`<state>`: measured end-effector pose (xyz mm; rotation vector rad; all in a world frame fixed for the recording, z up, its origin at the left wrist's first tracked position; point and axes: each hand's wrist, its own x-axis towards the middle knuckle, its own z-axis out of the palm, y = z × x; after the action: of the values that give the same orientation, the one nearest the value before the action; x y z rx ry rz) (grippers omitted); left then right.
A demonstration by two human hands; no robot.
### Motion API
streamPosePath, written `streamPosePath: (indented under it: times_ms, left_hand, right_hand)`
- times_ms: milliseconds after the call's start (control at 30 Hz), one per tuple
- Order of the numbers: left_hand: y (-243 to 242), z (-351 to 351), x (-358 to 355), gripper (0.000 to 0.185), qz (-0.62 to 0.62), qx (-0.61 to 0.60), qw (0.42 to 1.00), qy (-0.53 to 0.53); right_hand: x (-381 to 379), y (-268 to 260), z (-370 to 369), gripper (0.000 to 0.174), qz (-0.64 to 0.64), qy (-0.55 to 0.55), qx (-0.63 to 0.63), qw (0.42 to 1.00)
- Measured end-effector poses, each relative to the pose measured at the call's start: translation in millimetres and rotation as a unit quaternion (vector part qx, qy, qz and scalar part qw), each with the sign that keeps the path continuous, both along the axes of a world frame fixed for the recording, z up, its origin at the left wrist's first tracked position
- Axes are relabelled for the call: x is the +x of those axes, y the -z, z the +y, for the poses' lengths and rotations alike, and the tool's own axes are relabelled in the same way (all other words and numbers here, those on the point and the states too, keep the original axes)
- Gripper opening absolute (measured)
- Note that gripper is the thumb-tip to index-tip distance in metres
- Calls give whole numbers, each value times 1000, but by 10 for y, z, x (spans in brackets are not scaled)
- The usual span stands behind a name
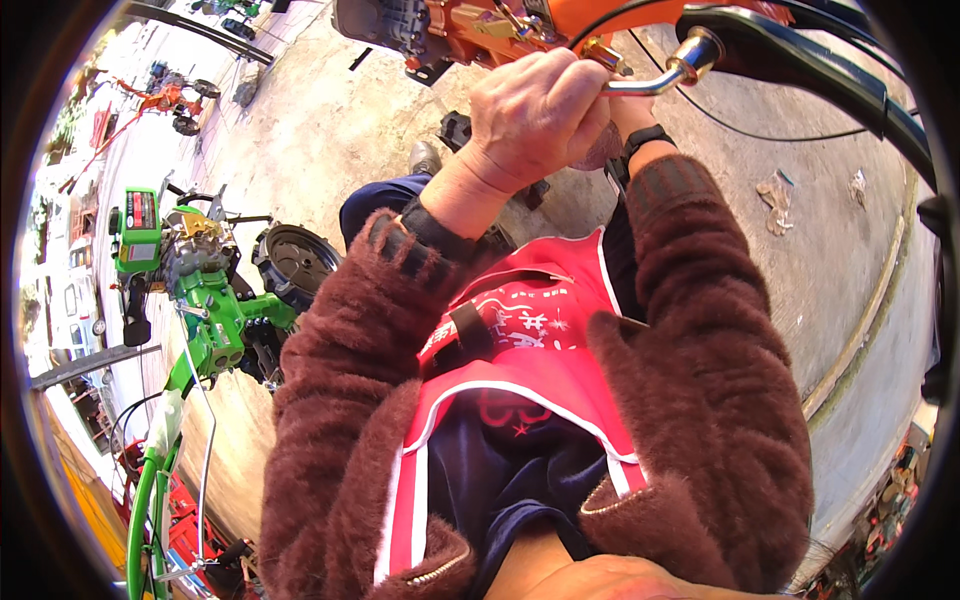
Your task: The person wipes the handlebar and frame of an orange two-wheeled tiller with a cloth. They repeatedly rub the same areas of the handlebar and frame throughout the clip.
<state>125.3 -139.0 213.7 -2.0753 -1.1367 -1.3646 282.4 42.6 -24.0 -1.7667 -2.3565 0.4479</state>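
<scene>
My left hand [536,112] is closed around the end of a bent, shiny metal rod [651,85]. A gold-coloured, socket-like end [698,55] on the rod sits against a thick black bar [787,60]. My right hand [631,109], with a black band at the wrist, is behind and beside the left one; its fingers are mostly hidden. Just beyond the hands is an orange machine [480,34] with a grey metal housing and brass-coloured fittings. A black cable passes close above my left hand.
On the left stands a green machine [214,330] with an engine and black wheel [296,259]. Another orange machine [166,97] is farther off. Crumpled scraps [777,201] lie on the concrete floor at right. A thin cable [780,139] hangs beyond my right wrist.
</scene>
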Motion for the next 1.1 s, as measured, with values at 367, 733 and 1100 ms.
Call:
streamPosePath:
  times_ms: [367,733,1100]
  left_hand:
    - [-67,-66,27,17,0,-14,1000,-22]
    - [-114,-125,20,13,-33,-12,999,-2]
    - [-22,-99,-24,18,-38,-26,999,25]
  right_hand:
    - [297,329,271,38,111,-6,17,994]
    - [461,-323,-361,44,6,-9,-36,999]
    - [161,-155,-269,52,43,-57,-36,997]
